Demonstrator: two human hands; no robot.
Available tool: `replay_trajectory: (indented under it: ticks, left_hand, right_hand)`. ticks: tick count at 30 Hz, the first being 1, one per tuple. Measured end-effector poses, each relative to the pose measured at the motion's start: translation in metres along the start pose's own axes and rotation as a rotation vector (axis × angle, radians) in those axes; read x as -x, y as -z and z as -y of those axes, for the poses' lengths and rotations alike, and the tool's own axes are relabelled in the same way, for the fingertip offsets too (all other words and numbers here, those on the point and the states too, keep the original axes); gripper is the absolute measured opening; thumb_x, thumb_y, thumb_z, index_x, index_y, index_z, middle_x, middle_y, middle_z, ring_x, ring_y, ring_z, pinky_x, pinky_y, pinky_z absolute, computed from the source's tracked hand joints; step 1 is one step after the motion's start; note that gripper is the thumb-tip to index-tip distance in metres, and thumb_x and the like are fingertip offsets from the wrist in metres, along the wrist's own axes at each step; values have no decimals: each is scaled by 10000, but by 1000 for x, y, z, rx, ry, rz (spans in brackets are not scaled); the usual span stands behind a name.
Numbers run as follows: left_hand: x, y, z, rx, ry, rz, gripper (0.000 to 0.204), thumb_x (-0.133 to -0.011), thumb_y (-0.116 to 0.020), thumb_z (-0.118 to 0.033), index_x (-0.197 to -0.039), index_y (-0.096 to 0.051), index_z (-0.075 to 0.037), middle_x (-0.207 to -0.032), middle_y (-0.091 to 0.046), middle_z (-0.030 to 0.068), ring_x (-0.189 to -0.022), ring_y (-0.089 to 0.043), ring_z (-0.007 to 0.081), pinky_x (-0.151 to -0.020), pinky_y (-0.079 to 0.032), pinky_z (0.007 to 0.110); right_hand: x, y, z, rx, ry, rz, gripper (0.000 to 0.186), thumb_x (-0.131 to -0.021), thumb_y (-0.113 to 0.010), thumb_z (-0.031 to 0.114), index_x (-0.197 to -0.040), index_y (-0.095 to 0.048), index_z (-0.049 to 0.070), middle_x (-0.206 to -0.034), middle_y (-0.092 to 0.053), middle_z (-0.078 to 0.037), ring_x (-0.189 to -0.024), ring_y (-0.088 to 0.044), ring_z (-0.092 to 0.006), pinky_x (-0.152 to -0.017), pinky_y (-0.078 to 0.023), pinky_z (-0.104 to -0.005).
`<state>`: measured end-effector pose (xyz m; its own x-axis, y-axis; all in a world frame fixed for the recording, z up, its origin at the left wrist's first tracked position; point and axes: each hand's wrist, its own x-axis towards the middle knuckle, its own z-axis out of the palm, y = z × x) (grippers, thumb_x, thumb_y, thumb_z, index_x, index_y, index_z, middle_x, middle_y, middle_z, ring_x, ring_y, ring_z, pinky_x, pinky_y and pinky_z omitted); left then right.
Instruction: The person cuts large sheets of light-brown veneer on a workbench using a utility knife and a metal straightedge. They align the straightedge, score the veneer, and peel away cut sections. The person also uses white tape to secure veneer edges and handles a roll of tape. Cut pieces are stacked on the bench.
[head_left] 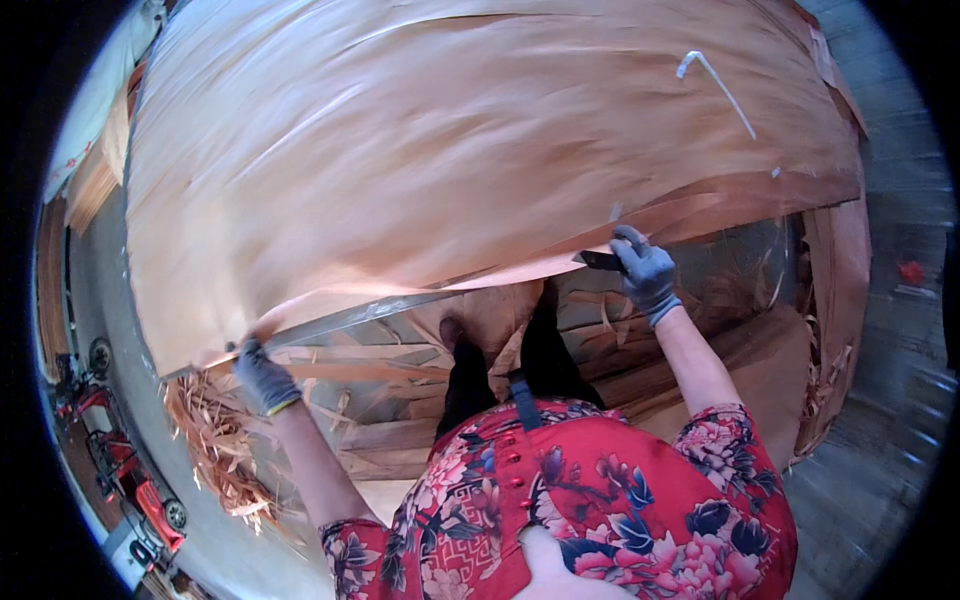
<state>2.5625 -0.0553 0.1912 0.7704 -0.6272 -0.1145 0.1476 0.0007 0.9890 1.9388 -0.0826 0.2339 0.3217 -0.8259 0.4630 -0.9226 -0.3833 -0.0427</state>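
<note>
Grips a dark flat tool (604,261) in the gloved right hand (650,275), just above 3 o'clock, with fingers closed around it and its tip aimed toward 9. Rests the gloved left hand (266,382) against the near edge of a broad tan wood sheet (450,150), between 8 and 9 o'clock; cannot tell whether pinching that edge or merely touching it. Faces the sheet, rippled and spread from 9 o'clock through 12 to nearly 3, with its near edge curling between the hands. Shows a bent white strip (720,90) on it, between 1 and 2. Stands near the dial's centre in dark trousers (470,385), among wood strips (380,360), with a heap of shavings (215,435) at 8 and a red wheeled machine (150,500) farther out.
</note>
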Motion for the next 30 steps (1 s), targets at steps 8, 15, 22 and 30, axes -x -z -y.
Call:
replay_trajectory:
  ticks: [8, 15, 22, 30]
  left_hand:
    - [-14, 9, 12, -144, 295, -160, 73, -677, -568, 51, -707, -597, -7, -776, -590, 78, -679, -560, 174, -660, -477, 279]
    - [12, -22, -25, -260, 166, -164, 115, -698, -563, 21, -805, -597, -3, -787, -595, 81, -725, -574, 188, -710, -480, 288]
    - [-4, 0, 13, -234, 102, -106, 71, -713, -577, 11, -779, -601, 5, -786, -604, 77, -714, -586, 185, -702, -495, 291]
    - [-5, -3, 17, -205, 147, -84, 102, -751, -591, -18, -850, -566, -13, -805, -588, 66, -678, -556, 172, -651, -482, 299]
  right_hand:
    - [5, 4, 6, -42, -110, -3, 237, -675, -615, 65, -903, -621, 130, -1015, -640, -92, -581, -607, -258, -533, -485, -354]
    - [3, 10, 8, 46, -156, 32, 229, -662, -625, 76, -882, -615, 141, -1005, -647, -76, -585, -612, -256, -528, -488, -347]
    - [9, 2, 4, -14, -150, -10, 241, -676, -634, 84, -912, -624, 135, -1068, -634, -90, -576, -613, -246, -509, -487, -334]
    - [6, 10, 3, -252, -281, 53, 278, -708, -708, 178, -963, -620, 114, -1098, -615, -105, -817, -638, -273, -669, -525, -353]
